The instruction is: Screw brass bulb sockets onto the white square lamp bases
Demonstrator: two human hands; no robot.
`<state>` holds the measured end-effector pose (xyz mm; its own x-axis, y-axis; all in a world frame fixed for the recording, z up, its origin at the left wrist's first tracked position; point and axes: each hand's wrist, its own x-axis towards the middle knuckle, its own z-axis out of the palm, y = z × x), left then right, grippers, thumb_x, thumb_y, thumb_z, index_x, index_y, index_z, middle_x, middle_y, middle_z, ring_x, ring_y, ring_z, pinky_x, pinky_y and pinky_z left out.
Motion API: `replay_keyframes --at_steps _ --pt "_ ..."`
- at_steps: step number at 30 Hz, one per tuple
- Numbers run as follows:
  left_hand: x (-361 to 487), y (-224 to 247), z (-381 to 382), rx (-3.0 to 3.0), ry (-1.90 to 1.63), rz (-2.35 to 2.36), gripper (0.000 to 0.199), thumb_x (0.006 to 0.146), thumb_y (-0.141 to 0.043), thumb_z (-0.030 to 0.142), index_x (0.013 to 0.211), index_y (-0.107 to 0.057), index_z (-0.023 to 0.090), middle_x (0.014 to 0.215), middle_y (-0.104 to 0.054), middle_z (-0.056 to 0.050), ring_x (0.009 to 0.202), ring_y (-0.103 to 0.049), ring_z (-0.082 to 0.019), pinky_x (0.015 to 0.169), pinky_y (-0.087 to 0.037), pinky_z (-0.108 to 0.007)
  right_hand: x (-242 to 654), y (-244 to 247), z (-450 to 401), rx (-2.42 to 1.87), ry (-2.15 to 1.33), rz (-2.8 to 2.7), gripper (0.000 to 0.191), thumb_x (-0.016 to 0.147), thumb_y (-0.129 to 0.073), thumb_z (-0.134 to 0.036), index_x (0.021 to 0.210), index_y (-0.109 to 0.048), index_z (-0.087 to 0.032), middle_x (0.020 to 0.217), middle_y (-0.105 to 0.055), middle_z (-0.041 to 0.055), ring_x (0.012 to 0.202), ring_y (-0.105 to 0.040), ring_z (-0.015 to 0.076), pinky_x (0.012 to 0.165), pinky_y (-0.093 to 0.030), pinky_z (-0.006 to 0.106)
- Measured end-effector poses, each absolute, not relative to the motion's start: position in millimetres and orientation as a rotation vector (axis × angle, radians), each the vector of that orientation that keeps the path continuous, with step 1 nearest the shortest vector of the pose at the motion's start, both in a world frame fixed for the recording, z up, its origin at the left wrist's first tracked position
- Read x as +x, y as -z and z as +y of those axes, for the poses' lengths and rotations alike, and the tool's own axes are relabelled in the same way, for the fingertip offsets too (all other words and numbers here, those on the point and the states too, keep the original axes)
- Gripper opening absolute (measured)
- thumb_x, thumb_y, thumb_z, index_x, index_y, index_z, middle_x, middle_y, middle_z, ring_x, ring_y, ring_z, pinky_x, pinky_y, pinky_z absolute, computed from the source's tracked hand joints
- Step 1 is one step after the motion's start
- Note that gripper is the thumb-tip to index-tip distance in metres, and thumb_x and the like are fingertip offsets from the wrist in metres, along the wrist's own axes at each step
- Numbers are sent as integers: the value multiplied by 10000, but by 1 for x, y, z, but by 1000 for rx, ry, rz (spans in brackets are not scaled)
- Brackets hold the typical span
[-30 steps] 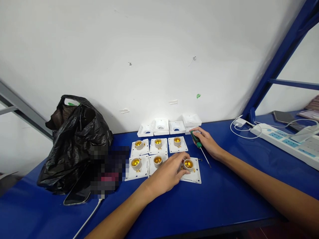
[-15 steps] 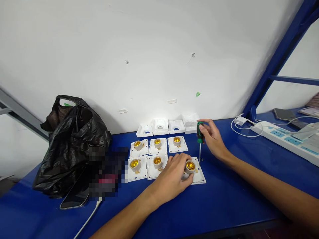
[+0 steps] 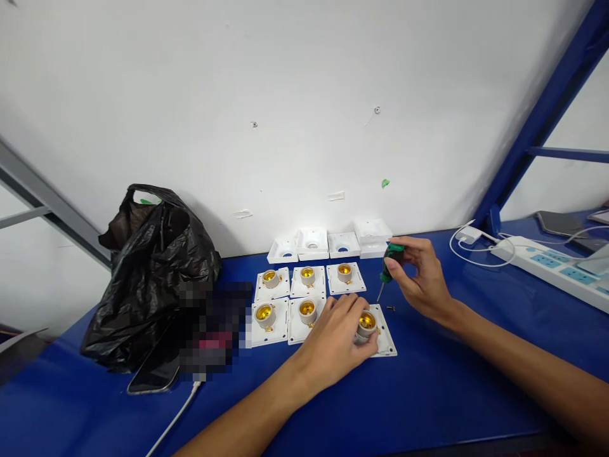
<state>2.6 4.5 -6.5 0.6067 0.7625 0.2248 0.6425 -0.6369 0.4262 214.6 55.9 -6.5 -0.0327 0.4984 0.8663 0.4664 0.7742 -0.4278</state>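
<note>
One socket plate [image 3: 380,339] at lower centre of the worktop [image 3: 428,393] is pinned under closed left fingers [image 3: 342,317]; the screwdriver [image 3: 389,266], gripped tight by right fingers [image 3: 404,270], could be knocked off the nearby loose screw [image 3: 391,308].

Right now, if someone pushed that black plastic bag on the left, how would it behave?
The black plastic bag looks crumpled and slumped, so it would probably dent and fold rather than slide stiffly. Its bulging sides suggest contents, perhaps giving weight. A phone lies against its base and might get shoved.

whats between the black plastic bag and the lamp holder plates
In the head view, a blurred-out dark patch sits between the black plastic bag and the lamp holder plates; what it covers cannot be told.
</note>
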Motion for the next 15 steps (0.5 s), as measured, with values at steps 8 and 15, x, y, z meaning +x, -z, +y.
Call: replay_keyframes --at_steps 8,15 --pt "1 6 7 2437 -598 1131 205 939 -716 328 995 -551 220 1144 -646 -55 1093 -606 -268 991 -484 -432 214 9 61 -845 -125 -1705 286 978 -665 -308 1238 -549 -281 855 -629 -24 586 -621 117 511 -527 250" --pt "0 6 10 2435 -597 1101 227 945 -730 354 957 -544 224 1110 -657 -32 1116 -607 -263 1051 -434 -456 214 11 61 -923 -194 -1795 442 962 -685 -331 1349 -472 -302 853 -629 -19 582 -589 136 511 -498 282"
